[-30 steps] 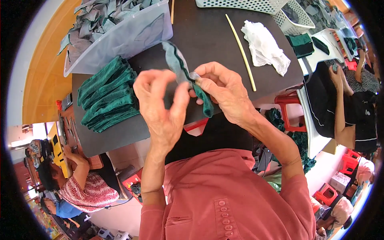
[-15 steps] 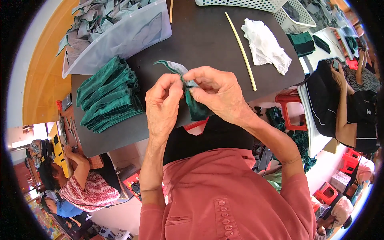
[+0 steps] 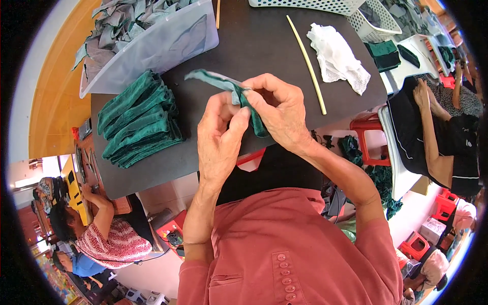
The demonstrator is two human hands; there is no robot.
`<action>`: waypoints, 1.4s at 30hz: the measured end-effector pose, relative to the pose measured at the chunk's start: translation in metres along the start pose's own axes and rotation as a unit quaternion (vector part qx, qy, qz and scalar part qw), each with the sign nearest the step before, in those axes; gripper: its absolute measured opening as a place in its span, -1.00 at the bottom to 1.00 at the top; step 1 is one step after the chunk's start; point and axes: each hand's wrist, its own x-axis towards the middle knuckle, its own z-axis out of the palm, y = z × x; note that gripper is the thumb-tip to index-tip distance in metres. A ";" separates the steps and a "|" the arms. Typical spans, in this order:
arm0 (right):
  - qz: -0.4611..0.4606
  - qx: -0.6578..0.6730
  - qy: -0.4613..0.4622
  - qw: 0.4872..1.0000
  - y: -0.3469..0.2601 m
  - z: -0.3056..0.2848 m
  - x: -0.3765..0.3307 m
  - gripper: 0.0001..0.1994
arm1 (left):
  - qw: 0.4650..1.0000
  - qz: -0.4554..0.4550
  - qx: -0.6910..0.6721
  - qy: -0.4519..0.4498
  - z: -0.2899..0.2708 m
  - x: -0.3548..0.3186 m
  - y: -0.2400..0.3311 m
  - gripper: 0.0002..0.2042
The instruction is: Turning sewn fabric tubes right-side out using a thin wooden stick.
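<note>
Above the table's near edge, both my hands grip one strip of green velvet fabric (image 3: 260,125) with a grey-white backing. My right hand (image 3: 285,113) pinches it around the middle between thumb and fingers. My left hand (image 3: 222,134) holds it from the other side, its thumb close to the right fingers. One end of the strip sticks out to the far left, backing side up; the velvet end hangs down below my right hand. To the left lies a stack of folded green velvet pieces (image 3: 137,122), apart from my hands.
Behind the stack stands a clear plastic bin (image 3: 152,53) of grey-green fabric pieces. On the dark table (image 3: 244,46) lie a thin wooden stick (image 3: 306,65) and a white lacy cloth (image 3: 338,58). White perforated baskets (image 3: 310,5) stand at the back. Other people sit at both sides.
Both hands have shifted slightly, the left one to the right. The strip has turned, its far end now reaching further left. A co-worker at the right has moved their hands.
</note>
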 end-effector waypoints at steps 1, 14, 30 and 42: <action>0.008 0.015 -0.001 1.000 0.001 0.001 0.000 -0.89 | 0.999 -0.035 -0.030 -0.004 -0.001 0.001 0.002 -0.87; -0.106 -0.057 0.014 0.993 0.005 0.008 0.005 -0.93 | 0.963 -0.096 -0.253 0.021 -0.006 0.007 -0.005 -0.82; -0.257 -0.207 -0.081 0.940 0.007 -0.007 0.023 -0.85 | 0.998 0.000 0.053 0.025 -0.004 -0.003 -0.007 -0.85; -0.296 -0.266 -0.137 0.907 0.012 -0.022 0.045 -0.79 | 0.964 0.126 0.233 -0.012 0.001 -0.002 -0.002 -0.88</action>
